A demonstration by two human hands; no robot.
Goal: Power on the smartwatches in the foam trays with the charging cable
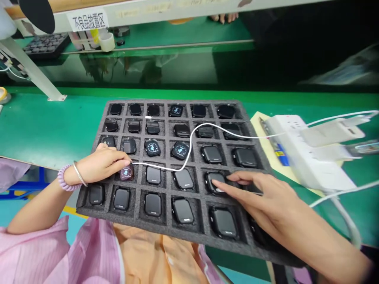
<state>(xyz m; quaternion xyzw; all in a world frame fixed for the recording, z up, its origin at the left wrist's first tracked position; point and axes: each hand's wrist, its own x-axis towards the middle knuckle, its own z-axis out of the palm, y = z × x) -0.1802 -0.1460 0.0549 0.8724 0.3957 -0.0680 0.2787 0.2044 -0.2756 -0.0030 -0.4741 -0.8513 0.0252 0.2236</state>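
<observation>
A dark grey foam tray [167, 173] holds rows of square black smartwatches, one per compartment. My left hand [103, 162], with a bracelet and a lilac coil at its wrist, is closed on the end of a white charging cable [156, 166]. Beneath its fingertips lies a smartwatch with a lit face [126, 172]. At the right side of the tray, my right hand [263, 193] has its fingers stretched out and apart. One fingertip touches the screen of a dark smartwatch [213, 178] in its compartment. Another lit smartwatch [180, 150] lies in the third row.
To the right, a white power strip [321, 175] with plugged-in adapters rests on yellow paper [257, 122]. The cable crosses the tray toward it. Behind stands a metal frame [38, 71] with a labelled rail [133, 15]. A person's hand [225, 17] shows beyond it.
</observation>
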